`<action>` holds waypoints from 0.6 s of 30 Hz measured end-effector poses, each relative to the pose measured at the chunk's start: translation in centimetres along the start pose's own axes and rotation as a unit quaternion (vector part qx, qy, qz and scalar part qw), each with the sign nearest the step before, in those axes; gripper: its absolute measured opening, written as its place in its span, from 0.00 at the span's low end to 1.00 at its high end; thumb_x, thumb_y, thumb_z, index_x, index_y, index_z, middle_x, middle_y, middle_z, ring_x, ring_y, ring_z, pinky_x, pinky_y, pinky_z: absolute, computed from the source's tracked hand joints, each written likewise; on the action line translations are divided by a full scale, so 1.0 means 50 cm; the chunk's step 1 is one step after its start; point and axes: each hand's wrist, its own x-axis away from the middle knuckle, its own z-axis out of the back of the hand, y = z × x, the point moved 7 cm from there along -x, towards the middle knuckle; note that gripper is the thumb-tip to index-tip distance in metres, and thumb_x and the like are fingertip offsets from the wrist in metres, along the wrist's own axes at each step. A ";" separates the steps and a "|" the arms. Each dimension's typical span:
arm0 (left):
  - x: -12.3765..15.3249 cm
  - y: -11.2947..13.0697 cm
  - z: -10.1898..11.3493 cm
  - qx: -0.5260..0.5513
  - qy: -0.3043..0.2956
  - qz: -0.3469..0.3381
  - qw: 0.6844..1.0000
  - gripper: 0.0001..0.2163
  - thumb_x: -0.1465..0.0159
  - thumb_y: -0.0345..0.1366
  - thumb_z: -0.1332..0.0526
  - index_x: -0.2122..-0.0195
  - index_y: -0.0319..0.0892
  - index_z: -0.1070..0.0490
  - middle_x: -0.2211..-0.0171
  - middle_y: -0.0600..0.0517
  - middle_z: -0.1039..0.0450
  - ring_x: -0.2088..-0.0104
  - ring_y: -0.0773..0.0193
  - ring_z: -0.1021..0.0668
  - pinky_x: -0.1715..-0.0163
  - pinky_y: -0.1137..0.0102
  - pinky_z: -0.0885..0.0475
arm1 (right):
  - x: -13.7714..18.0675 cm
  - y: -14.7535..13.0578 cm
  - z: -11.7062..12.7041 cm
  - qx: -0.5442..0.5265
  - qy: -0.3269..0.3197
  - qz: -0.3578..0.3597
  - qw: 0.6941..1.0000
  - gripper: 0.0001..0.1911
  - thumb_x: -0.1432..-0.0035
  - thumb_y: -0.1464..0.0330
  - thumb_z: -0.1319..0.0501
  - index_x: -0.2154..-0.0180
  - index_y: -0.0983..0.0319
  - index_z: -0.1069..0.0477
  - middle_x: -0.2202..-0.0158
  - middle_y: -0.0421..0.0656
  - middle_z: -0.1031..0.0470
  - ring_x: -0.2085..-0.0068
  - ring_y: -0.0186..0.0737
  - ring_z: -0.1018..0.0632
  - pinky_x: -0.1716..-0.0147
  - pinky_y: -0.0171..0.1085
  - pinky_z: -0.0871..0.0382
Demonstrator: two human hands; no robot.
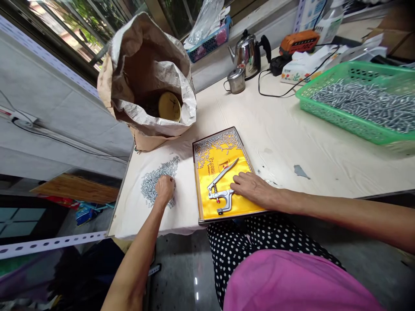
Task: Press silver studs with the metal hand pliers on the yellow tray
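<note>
My left hand rests on a pile of small metal screws on the table's left end, fingers curled down into the pile; what it grips is hidden. My right hand lies flat, fingers spread, on a shallow tray lined with yellow cloth. Silver hand pliers lie in the tray just left of that hand, touching its fingertips. More small screws fill the tray's far end.
A big open paper sack with a yellow cup inside stands at the back left. A green basket of screws sits at the right. A kettle, metal mug, cables and tissue pack lie behind.
</note>
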 end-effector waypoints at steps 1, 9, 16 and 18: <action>0.002 0.001 0.008 0.007 0.013 -0.006 1.000 0.10 0.39 0.28 0.44 0.69 0.39 0.22 0.67 0.44 0.21 0.61 0.54 0.21 0.65 0.69 0.32 | 0.000 0.000 -0.003 0.001 -0.001 0.001 1.000 0.05 0.31 0.74 0.42 0.61 0.61 0.29 0.63 0.44 0.29 0.61 0.43 0.33 0.65 0.40 0.46; 0.144 0.103 0.027 0.419 -0.053 -0.082 0.903 0.11 0.42 0.42 0.38 0.66 0.38 0.24 0.70 0.50 0.23 0.77 0.65 0.27 0.75 0.72 0.33 | -0.001 0.001 -0.021 0.032 -0.007 -0.007 0.999 0.03 0.31 0.73 0.42 0.59 0.60 0.30 0.62 0.45 0.29 0.59 0.45 0.32 0.65 0.40 0.46; 0.277 0.204 -0.021 0.259 -0.067 -0.203 0.942 0.04 0.38 0.31 0.40 0.70 0.42 0.29 0.70 0.51 0.24 0.70 0.63 0.24 0.68 0.71 0.30 | -0.003 0.001 -0.016 0.034 -0.003 -0.018 0.999 0.05 0.30 0.71 0.43 0.60 0.60 0.29 0.62 0.46 0.28 0.59 0.45 0.32 0.65 0.41 0.46; 0.291 0.215 -0.030 0.167 -0.042 -0.254 0.952 0.07 0.35 0.27 0.44 0.69 0.42 0.30 0.67 0.49 0.25 0.66 0.61 0.23 0.65 0.70 0.29 | -0.004 0.000 -0.011 0.028 -0.009 -0.015 0.999 0.05 0.30 0.71 0.43 0.60 0.61 0.29 0.61 0.46 0.28 0.59 0.45 0.32 0.65 0.41 0.46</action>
